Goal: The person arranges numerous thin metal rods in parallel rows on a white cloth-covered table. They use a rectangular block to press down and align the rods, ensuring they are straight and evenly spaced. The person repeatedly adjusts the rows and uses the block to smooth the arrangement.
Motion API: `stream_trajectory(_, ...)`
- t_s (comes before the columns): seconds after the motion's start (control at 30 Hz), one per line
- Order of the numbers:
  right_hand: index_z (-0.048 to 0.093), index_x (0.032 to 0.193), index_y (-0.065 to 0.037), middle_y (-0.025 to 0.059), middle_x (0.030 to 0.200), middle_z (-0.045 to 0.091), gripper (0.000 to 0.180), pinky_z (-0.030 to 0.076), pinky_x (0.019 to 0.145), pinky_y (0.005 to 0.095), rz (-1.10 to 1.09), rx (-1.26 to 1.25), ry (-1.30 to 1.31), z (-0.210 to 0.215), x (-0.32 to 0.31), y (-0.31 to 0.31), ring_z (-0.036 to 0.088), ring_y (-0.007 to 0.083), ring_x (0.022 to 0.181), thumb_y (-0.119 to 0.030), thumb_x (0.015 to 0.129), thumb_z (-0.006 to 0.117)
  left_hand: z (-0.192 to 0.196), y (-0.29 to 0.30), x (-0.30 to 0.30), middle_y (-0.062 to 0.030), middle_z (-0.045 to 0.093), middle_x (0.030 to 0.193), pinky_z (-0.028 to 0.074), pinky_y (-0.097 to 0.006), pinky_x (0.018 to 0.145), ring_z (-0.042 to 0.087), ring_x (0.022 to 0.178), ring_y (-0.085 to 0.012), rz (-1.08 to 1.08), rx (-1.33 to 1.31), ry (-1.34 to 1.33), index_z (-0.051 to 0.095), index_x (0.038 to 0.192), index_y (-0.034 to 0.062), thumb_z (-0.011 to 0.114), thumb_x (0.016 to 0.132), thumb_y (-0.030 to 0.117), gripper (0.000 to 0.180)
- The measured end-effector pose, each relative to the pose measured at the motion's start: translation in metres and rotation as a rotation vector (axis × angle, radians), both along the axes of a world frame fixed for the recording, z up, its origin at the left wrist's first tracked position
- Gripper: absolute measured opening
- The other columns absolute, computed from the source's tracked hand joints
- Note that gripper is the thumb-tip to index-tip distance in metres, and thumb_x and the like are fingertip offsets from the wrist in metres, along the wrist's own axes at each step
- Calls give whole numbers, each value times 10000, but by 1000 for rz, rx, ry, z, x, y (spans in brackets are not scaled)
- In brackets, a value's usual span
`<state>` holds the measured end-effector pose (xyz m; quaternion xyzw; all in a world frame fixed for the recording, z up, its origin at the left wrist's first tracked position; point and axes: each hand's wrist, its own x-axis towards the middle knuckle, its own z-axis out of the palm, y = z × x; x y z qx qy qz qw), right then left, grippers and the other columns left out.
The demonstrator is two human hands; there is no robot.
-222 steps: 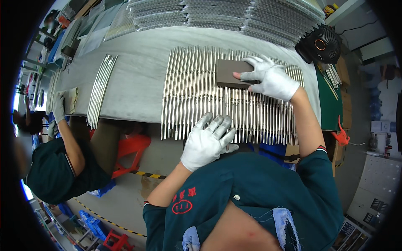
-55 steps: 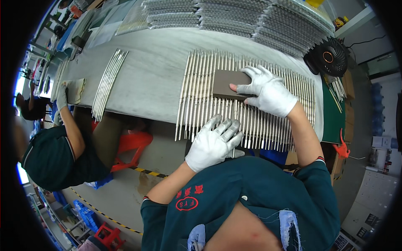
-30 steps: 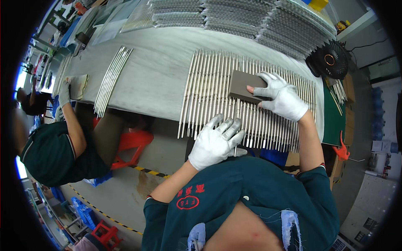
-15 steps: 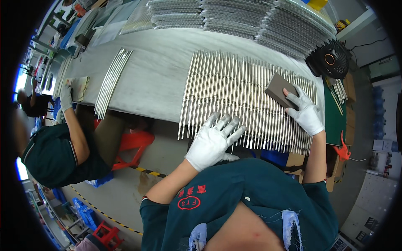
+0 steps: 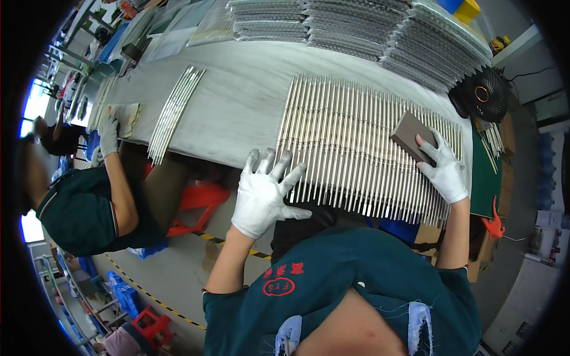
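Note:
A wide row of thin silvery metal rods lies side by side on the table in front of me. My right hand, in a white glove with some bare fingertips, grips a flat grey-brown block that rests on the rods near their right end. My gloved left hand has its fingers spread at the row's near left corner. Its fingertips are beside or just over the outermost rods, and I cannot tell whether they touch. The left glove holds nothing.
Stacks of clear plastic-wrapped trays line the table's far side. A black fan stands at the far right. A smaller bundle of rods lies to the left, near a co-worker's gloved hand. A red stool is below the table.
My left hand has slid left from the rods' near ends to their left corner, fingers spreading wider. My right hand and the block stay at about the same place on the rods.

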<state>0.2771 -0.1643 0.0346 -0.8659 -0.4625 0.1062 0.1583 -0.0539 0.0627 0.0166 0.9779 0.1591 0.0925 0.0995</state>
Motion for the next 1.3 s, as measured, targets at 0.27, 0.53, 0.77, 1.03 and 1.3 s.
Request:
stream_trajectory(0.27, 633, 1360, -204, 149, 1490, 447, 615, 387, 1121, 423, 59, 11, -58, 11, -13, 18, 469, 340, 1340, -121, 765, 764, -17, 17, 2, -148, 562, 1386, 343, -562, 1131, 489, 1285, -433, -66, -1, -10, 499, 1433, 241, 747, 527, 690, 1041)
stream_trajectory(0.53, 547, 1446, -225, 149, 1562, 379, 679, 375, 1135, 414, -81, 37, -117, -7, 7, 8, 419, 350, 1402, -168, 803, 759, -6, 19, 8, -209, 498, 1434, 301, -566, 1150, 453, 1317, -435, -77, -51, 62, 451, 1464, 100, 710, 631, 697, 1057)
stream_trajectory(0.77, 522, 1446, -113, 203, 1570, 343, 724, 269, 1198, 502, 25, 9, -331, 3, 22, 19, 313, 425, 1447, -248, 780, 773, -1, 6, 21, -204, 491, 1443, 284, -549, 1164, 448, 1336, -413, -128, -95, 92, 440, 1471, 84, 713, 657, 705, 1060)
stream_trajectory(1.03, 401, 1522, -163, 165, 1548, 413, 559, 301, 1178, 538, 544, 120, -162, -39, 0, 192, 370, 369, 1437, -387, 1019, 499, -10, 1, 35, -136, 557, 1389, 331, -522, 1146, 524, 1270, -341, -241, -70, -5, 506, 1435, 151, 740, 677, 638, 931)
stream_trajectory(1.3, 505, 1452, -282, 153, 1286, 651, 431, 501, 1021, 418, 479, 191, 154, -63, 10, 237, 626, 353, 1175, -389, 1034, 495, -10, 1, 34, -129, 556, 1388, 343, -521, 1142, 529, 1265, -339, -236, -113, -20, 511, 1431, 157, 746, 723, 587, 861)
